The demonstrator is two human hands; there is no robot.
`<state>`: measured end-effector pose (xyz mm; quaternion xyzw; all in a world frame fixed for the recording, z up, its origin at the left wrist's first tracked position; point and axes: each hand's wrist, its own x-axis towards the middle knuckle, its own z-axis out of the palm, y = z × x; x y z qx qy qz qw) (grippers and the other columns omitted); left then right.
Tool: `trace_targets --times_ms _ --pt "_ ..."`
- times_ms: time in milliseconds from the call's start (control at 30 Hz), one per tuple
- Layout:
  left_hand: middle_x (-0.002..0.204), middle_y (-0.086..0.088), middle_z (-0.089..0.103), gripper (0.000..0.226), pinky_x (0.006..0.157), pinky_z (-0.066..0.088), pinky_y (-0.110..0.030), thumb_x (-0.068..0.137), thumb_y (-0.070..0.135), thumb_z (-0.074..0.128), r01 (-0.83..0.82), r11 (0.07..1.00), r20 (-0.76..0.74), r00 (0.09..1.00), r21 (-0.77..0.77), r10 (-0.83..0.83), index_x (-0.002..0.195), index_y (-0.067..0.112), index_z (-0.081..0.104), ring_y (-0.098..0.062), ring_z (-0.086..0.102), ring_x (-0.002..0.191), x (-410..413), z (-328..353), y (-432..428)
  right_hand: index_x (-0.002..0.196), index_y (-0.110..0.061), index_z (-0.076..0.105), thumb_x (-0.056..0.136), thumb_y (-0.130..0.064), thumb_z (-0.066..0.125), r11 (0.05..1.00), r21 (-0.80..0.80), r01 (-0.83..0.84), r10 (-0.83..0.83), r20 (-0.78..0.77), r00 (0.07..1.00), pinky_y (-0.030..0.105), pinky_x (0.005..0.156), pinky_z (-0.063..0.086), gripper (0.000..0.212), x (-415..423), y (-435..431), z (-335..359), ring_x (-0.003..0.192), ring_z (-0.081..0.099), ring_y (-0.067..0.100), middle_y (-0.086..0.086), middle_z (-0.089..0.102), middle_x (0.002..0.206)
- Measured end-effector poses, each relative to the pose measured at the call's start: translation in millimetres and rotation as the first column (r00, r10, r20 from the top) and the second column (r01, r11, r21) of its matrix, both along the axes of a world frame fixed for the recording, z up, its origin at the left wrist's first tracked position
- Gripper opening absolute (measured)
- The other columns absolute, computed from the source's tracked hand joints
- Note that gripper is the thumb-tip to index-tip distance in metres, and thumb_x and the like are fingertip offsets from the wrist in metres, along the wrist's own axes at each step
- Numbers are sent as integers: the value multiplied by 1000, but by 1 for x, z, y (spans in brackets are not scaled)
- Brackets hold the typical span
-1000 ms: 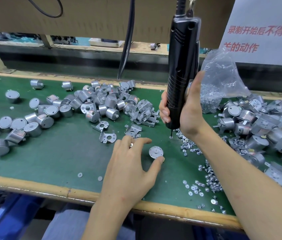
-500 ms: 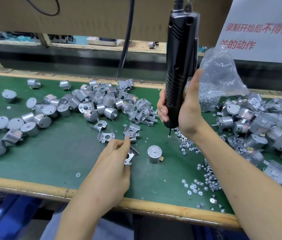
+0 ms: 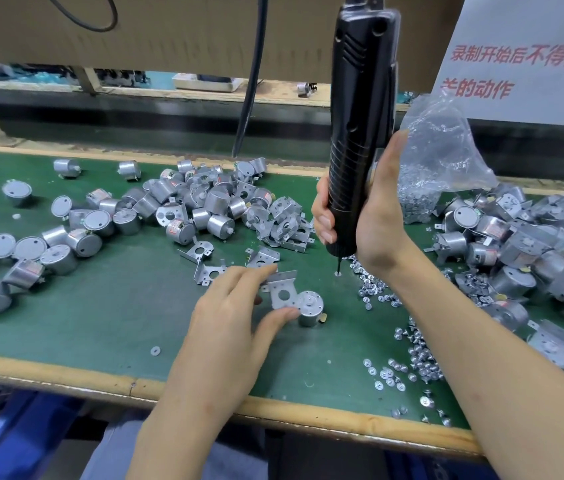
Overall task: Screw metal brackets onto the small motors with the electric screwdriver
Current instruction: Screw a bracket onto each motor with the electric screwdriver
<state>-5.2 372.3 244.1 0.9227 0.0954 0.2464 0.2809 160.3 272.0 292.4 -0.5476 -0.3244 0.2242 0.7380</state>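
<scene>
Pinching a metal bracket [image 3: 282,291] in the left grip [image 3: 232,306], mid-frame, just beside the upright motor [image 3: 310,308] on the bench [image 3: 100,306], likely for seating; clasping the electric screwdriver [image 3: 356,133] upright in the right grip [image 3: 374,216], bit over loose screws [image 3: 374,289], probably for pickup.

Top of electric screwdriver [image 3: 356,133] cut by upper picture edge; lower barrel hidden inside grip of right hand [image 3: 374,216]. Bit tip [image 3: 339,266] tiny; speck [image 3: 338,273] under it too small to name, contact unclear. Right forearm runs out at right and bottom edges.

Left hand [image 3: 235,306] covers left end of bracket [image 3: 282,289]. Bracket's right corner overlaps upright motor [image 3: 310,308]; touching or not, cannot tell.

Printed labels [image 3: 177,226] on loose motors [image 3: 218,202] too small to read.

Plastic bag [image 3: 447,157] near tabletop's far edge: contents blurred by film.

Motor heap [image 3: 516,244] toward tabletop's right end cut by picture edge, partly under clear plastic.

Red sign lettering [image 3: 516,57] cut off at right.
</scene>
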Motion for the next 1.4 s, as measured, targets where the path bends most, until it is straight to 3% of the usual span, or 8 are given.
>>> trace_targets --times_ms 100,267,467,567,900,1067,1200,1400 --pt "101 12 59 46 79 35 -3 80 37 73 15 998 59 998 -54 -12 120 15 66 5 51 82 7 -3 -13 61 -13 48 82 -73 -3 999 37 -33 33 -12 999 27 46 31 82 -4 -1 3 40 34 20 6 41 49" --pt "105 6 67 49 80 38 -13 77 32 81 -8 999 30 999 -49 10 120 12 69 -14 60 89 13 -10 -21 58 -15 50 80 -74 -6 983 140 -122 129 -38 991 24 45 31 84 -11 -5 11 38 33 18 2 41 46" --pt "105 11 65 52 84 42 -17 77 39 81 -5 997 0 1000 -80 5 121 16 67 -10 61 93 14 -13 -19 57 -11 48 78 -73 -8 956 215 -201 215 -45 976 24 43 28 86 -17 -8 16 35 33 16 2 40 44" --pt "108 15 65 58 85 40 -11 74 42 83 0 994 -18 1000 -114 -2 124 21 64 -5 59 96 13 -14 -19 56 -10 50 76 -75 -7 930 250 -269 294 -66 954 24 42 28 89 -19 -8 17 34 33 15 4 41 43" --pt "101 17 66 44 83 37 -4 75 33 85 -4 990 4 1000 -144 5 113 21 67 -2 60 88 14 -14 -18 58 -10 53 71 -85 1 852 233 -469 506 -137 851 21 43 34 92 -28 -2 9 33 33 14 5 40 44" --pt "101 16 66 42 85 41 -11 76 32 84 3 990 5 1000 -144 -2 113 21 67 -4 61 91 13 -14 -18 60 -11 52 64 -86 23 849 222 -480 510 -104 854 23 43 33 81 -28 -2 9 34 33 14 4 40 45" --pt "104 16 66 42 87 43 -16 78 32 82 19 989 -1 1000 -149 -19 115 22 66 -4 61 95 12 -14 -17 58 -10 52 71 -84 1 854 223 -470 505 -141 851 24 42 31 91 -27 -2 9 34 32 15 5 39 44" --pt "102 18 65 40 83 37 -5 79 32 81 23 988 -9 1000 -151 -25 114 23 66 2 58 90 12 -15 -17 58 -9 51 72 -81 -2 863 219 -455 491 -158 857 22 42 32 91 -29 -1 8 33 33 14 6 38 44"
